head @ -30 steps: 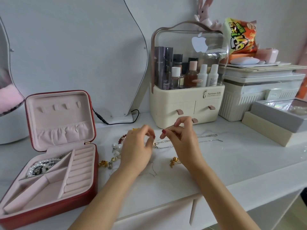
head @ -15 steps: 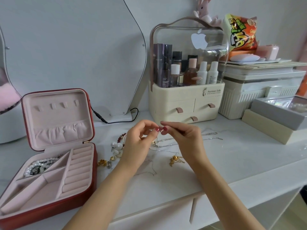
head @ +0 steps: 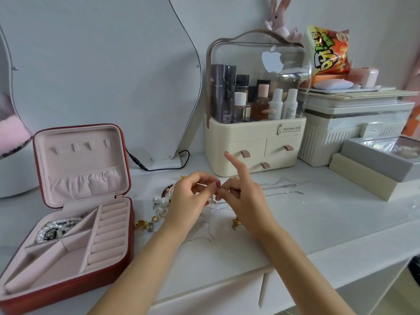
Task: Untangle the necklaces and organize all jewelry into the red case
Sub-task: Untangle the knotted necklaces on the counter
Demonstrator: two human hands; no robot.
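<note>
Both hands picking at a thin chain
Left hand (head: 188, 198) and right hand (head: 244, 198) pinch the silver necklace (head: 280, 189), right index finger sticking up

Home dressing table: white vanity top (head: 318, 223), curvy mirror (head: 102, 76), cosmetics organiser (head: 254, 142) with bottles, plush rabbit (head: 278, 19).

Red case (head: 75, 289): open on the white desk at the left, lid upright, pink lining, ring rolls and dividers inside.
Pearl strand (head: 56, 229): heaped in the case's back-left compartment.
Thin chain (head: 205, 233): fine, silver, trailing on the desk below the hands.
Silver necklaces (head: 280, 189): stretched out rightward on the desk.
Loose pieces (head: 160, 202): pearls, beads and gold bits beside the case.
</note>
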